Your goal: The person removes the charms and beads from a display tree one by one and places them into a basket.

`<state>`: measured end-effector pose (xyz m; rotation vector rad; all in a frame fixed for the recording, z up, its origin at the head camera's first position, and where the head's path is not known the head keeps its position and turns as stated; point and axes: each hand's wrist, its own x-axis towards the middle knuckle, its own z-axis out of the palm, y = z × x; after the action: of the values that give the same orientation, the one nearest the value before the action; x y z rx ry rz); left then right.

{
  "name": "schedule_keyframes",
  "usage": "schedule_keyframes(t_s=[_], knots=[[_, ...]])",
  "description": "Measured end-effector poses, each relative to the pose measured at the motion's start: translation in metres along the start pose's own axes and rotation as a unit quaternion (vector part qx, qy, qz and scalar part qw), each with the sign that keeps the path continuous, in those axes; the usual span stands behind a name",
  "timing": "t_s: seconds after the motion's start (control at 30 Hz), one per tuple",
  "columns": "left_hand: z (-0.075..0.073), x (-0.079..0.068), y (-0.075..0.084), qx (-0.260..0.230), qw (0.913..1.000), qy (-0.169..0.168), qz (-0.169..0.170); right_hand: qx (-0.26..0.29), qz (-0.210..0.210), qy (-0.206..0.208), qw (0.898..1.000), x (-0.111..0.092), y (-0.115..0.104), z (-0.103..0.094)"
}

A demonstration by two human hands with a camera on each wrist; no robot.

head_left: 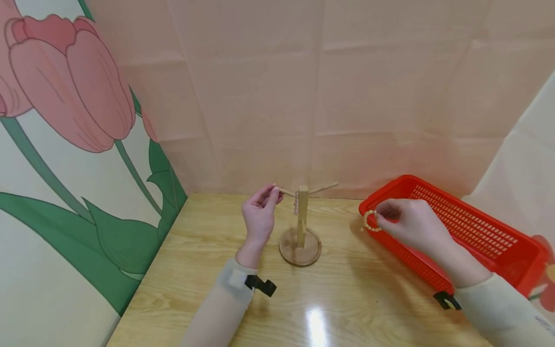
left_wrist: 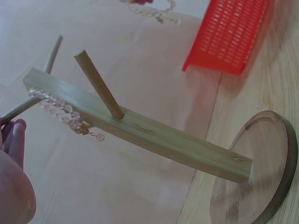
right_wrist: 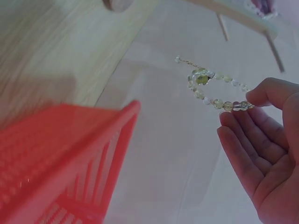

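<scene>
Left hand [head_left: 258, 214]: thumb and fingers pinch the outer tip of a peg [head_left: 288, 192]; this grip probably steadies the stand [left_wrist: 154, 142].
Right hand [head_left: 412, 221]: narrow pinch on the yellow bracelet [right_wrist: 217, 103], near the basket's left end; held at one side, apparently so that the loop stays open.
Pink bracelet [left_wrist: 58, 101]: hangs on the pinched peg at its inner end (the lower end, by appearance); the peg's slant likely keeps it there.
Base [head_left: 313, 255]: round, flat on the table; presumably broad for stability.
Basket [head_left: 468, 217]: red, perforated; right of the stand, within the right hand's reach.
Table [head_left: 199, 231]: pale wood grain; glare at the near side.
Room: creased pinkish sheet [head_left: 260, 96] behind; tulip panel [head_left: 56, 72] at left.
</scene>
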<state>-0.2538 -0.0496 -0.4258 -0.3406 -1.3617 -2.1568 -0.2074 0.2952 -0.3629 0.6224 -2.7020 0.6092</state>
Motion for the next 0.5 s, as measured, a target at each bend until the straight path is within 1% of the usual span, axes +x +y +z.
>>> schedule_keyframes(t_s=[0.17,0.37,0.5], knots=[[0.001,0.000,0.001,0.007,1.0000,0.001,0.000,-0.019,0.017,-0.016,1.000,0.002,0.016,-0.011],[0.001,0.000,0.000,0.008,1.0000,0.005,0.001,-0.014,0.066,-0.039,0.997,0.003,0.035,-0.025],[0.001,-0.001,0.000,0.007,0.9999,0.009,-0.002,-0.017,0.077,-0.050,0.996,0.002,0.048,-0.031]])
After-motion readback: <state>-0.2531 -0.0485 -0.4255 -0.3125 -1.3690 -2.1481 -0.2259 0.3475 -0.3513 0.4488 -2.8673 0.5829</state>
